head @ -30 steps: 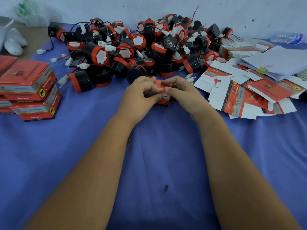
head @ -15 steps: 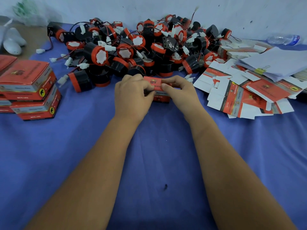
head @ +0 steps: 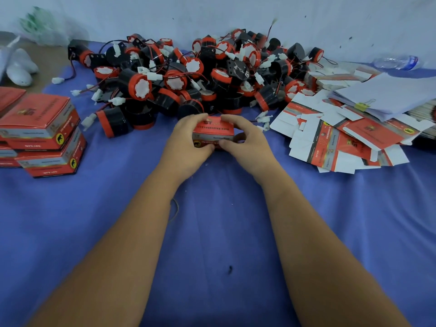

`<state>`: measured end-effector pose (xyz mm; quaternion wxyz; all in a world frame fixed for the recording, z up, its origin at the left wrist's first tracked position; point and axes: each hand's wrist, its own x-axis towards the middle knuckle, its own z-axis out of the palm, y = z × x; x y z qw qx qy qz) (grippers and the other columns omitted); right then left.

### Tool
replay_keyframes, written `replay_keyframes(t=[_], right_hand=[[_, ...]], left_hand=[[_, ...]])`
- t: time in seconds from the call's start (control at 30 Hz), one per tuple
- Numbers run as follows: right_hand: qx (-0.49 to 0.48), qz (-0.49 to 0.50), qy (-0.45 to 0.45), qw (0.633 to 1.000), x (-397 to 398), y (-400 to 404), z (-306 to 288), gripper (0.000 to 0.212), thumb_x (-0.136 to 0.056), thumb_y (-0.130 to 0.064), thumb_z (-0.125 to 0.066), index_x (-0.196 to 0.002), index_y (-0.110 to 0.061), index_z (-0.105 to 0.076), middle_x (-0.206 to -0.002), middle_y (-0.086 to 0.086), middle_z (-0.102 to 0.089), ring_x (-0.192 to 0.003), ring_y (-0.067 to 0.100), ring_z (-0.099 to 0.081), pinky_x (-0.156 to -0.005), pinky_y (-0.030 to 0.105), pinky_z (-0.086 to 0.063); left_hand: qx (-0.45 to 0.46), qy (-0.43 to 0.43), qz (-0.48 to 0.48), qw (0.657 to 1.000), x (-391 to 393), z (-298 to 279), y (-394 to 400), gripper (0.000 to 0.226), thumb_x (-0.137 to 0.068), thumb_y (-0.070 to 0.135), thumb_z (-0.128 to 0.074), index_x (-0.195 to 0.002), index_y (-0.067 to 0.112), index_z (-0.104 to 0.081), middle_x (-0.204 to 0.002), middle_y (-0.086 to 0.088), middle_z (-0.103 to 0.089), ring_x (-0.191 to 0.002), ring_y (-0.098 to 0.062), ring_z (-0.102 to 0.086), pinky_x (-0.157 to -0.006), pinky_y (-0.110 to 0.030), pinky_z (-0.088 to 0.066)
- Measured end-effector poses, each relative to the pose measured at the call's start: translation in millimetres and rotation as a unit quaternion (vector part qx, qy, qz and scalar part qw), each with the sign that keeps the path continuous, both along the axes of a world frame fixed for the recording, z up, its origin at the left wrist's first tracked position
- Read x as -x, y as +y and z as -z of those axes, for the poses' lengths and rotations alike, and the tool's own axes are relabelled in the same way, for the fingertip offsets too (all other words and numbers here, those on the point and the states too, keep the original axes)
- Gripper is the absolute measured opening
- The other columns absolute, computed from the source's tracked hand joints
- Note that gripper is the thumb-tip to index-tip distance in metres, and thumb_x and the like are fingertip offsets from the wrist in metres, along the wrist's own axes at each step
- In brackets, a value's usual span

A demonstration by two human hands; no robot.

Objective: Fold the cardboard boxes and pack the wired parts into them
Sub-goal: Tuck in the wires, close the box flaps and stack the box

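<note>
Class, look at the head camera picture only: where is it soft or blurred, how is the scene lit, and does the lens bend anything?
Head view: soft, even light with faint shadows and no glare; the plastic bag and water bottle near the far corners look blurred; print on the small box is only partly readable; the wide lens makes both forearms swell toward the bottom edge.

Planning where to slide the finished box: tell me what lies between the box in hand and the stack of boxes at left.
Only bare blue cloth separates the box from the stack, per the head view.
</note>
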<state>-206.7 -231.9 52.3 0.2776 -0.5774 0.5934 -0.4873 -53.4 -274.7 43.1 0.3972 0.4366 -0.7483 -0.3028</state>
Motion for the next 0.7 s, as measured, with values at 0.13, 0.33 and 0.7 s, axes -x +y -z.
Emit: replay_keyframes(t=[0.13,0.33,0.7], right_hand=[[0.052,0.003,-0.03,0.998,-5,2,-3,0.057,-0.091,-0.001,-0.06,-0.141,-0.025,-0.046,-0.137,-0.011,-0.052,-0.122,0.001,-0.05,-0.095,0.019,-0.047],[0.114,0.027,0.048,0.992,-32,-1,1,0.073,-0.094,-0.011,-0.061,-0.153,-0.026,-0.022,-0.144,-0.027,-0.03,-0.135,-0.004,-0.031,-0.108,0.013,-0.032],[0.149,-0.091,0.287,0.942,-70,1,9,0.068,-0.097,-0.019,-0.056,-0.154,-0.029,-0.019,-0.15,-0.012,-0.025,-0.115,0.016,-0.047,-0.06,0.027,-0.042]], left_hand=[[0.015,0.086,-0.053,0.995,-2,-4,0,0.059,-0.076,0.017,-0.084,-0.128,0.024,-0.057,-0.125,0.005,-0.045,-0.115,-0.009,-0.051,-0.094,-0.011,-0.041],[0.082,0.158,-0.13,0.975,-9,-25,11,0.047,-0.075,0.025,-0.086,-0.115,0.032,-0.062,-0.12,0.004,-0.05,-0.111,-0.009,-0.056,-0.094,-0.019,-0.049],[0.253,0.217,-0.361,0.871,-111,-80,10,0.039,-0.07,0.03,-0.082,-0.105,0.026,-0.065,-0.106,0.01,-0.041,-0.092,0.007,-0.056,-0.084,-0.011,-0.047]])
